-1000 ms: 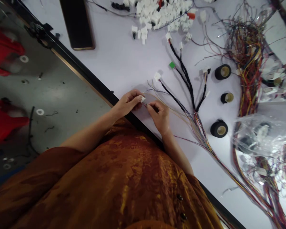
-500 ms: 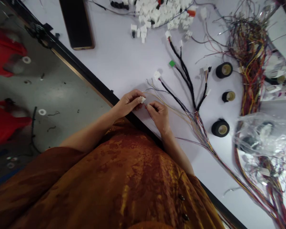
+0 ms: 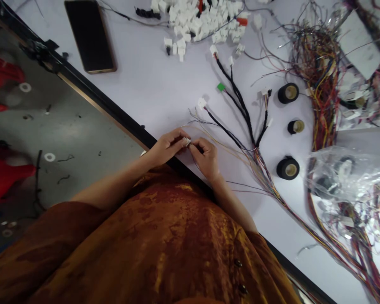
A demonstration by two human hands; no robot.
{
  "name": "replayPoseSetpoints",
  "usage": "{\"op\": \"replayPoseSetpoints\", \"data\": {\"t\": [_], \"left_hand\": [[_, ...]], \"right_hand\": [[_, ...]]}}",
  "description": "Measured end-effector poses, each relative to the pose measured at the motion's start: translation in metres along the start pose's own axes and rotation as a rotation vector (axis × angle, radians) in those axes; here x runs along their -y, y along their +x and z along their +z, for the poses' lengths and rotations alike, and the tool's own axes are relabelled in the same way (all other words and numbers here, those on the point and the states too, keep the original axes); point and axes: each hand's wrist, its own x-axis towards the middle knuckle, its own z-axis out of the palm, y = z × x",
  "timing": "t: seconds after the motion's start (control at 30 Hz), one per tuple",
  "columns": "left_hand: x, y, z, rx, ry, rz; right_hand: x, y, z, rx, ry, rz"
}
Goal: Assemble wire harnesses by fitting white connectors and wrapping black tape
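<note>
White connector housing [image 3: 186,142] held betw. the person's two hands, up over the worktop [image 3: 139,88], close to its dark front edge. Main change in the last half sec: hands have closed in on each other. R hand's fingertips [image 3: 191,144] were a little off the housing, now right up against it, so both hands meet on the one small part. View has also swung slightly, so everything on the worktop sits shifted in frame.

L hand [image 3: 167,145]: thumb and fingers pinched firmly on the housing. R hand [image 3: 205,158]: thumb and index drawn together at the housing's end; whether on a wire or on the housing itself, too small for us to tell.

Thin loose wires [image 3: 209,135] fan out from around the hands toward the wire harness [image 3: 256,150], whose black-sleeved branches end in further connectors, incl. a white one [image 3: 202,103] and a green one [image 3: 221,86]. Nearby: 3 rolls of black tape [image 3: 287,168], heap of white housings [image 3: 193,21], dark phone [image 3: 90,36], colored wire tangle [image 3: 319,71], clear plastic bag [image 3: 342,173]. Rust-colored garment [image 3: 164,240] fills lower frame.
</note>
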Motion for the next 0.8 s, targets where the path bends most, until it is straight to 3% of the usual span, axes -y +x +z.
{"op": "replayPoseSetpoints", "data": {"t": [0.23,0.33,0.5,0.6,0.7,0.8], "left_hand": [[-0.003,-0.001,0.0,-0.052,-0.145,-0.09],[-0.001,-0.002,-0.003,-0.133,-0.251,-0.131],[0.001,-0.004,-0.009,-0.137,-0.334,-0.163],[0.001,-0.004,-0.009,-0.121,-0.335,-0.155],[0.0,-0.004,-0.009,-0.115,-0.322,-0.151],[-0.001,-0.004,-0.009,-0.105,-0.314,-0.158]], "right_hand": [[0.005,0.0,0.002,0.015,-0.009,0.035],[0.008,0.004,-0.003,0.011,-0.056,0.024],[0.003,0.029,-0.022,-0.108,-0.468,-0.126],[-0.001,0.047,-0.024,-0.042,-0.733,-0.106],[-0.001,0.058,-0.021,0.018,-0.769,-0.093],[0.001,0.061,-0.022,-0.017,-0.701,-0.085]]}}
